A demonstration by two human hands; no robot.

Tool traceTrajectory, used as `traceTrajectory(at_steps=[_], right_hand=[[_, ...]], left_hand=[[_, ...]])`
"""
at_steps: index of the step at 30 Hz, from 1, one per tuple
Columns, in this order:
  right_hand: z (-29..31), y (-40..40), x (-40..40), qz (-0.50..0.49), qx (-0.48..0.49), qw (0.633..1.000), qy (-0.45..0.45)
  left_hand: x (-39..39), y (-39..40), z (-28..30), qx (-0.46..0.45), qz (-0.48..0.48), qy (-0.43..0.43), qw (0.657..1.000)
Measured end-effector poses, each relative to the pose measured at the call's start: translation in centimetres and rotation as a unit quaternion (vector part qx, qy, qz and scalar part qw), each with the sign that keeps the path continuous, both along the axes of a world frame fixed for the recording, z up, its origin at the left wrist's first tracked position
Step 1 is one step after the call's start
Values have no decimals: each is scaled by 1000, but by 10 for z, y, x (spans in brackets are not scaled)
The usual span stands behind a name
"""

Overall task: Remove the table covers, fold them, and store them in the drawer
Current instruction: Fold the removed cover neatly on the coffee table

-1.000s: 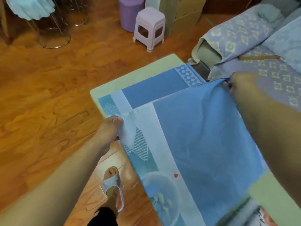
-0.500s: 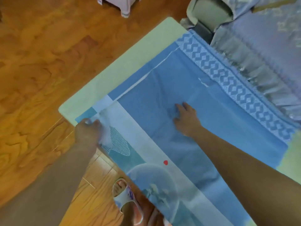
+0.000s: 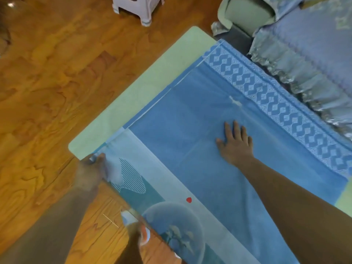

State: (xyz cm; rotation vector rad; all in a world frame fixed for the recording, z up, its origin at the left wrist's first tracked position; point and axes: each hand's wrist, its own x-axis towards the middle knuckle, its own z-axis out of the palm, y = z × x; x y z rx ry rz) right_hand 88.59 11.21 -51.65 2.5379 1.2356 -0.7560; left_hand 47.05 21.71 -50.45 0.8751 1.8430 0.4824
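1. The left hand (image 3: pixel 91 168) is at about 8 o'clock in the view. It pinches the near corner of the blue table cover (image 3: pixel 190 149), right at the edge of the surface (image 3: pixel 152 80). The hand is blurry, so I cannot see each finger.
2. The right hand (image 3: pixel 235 143) is close to the middle of the view. It lies flat on the cover with its fingers straight and spread. It presses the cloth down and holds nothing.
3. The cover lies on the pale green surface. It looks folded over once, because a patterned strip (image 3: pixel 266 96) of cloth peeks out along the far side, toward 2 o'clock. A bare strip of the surface shows toward 10 o'clock.
4. I think the step now is folding. The hands look like they are lining up the edges and smoothing the fold.
5. The next move should be to smooth out the small wrinkles, then fold the cover again to make it smaller. The corners need to meet well.
6. Farther out, a small stool (image 3: pixel 139 8) stands on the wood floor (image 3: pixel 57 73) at 11 o'clock. A bed (image 3: pixel 314 44) sits at 2 o'clock. No drawer is in view.
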Motion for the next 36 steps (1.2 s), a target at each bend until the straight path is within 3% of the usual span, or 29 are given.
traceTrajectory(at_steps=[4, 7, 16, 22, 26, 31, 36], right_hand=[[-4, 3, -28, 42, 80, 996, -26], [-8, 15, -52, 74, 67, 995, 0], [10, 50, -53, 26, 82, 996, -24], [14, 113, -12, -17, 72, 997, -22], [11, 162, 21, -1, 74, 997, -9], [-5, 215, 68, 9, 76, 996, -47], [-27, 238, 77, 33, 64, 996, -57]], left_hand=[[-11, 1, -8, -19, 20, -23, 999], [-17, 5, -3, -28, 25, -10, 999], [-29, 41, 17, -60, -192, 15, 979], [13, 70, 31, -55, -355, 139, 923], [53, 93, 28, -80, -348, 161, 920], [113, 114, 29, 0, -394, 161, 905], [143, 131, 16, 7, -419, 183, 889]])
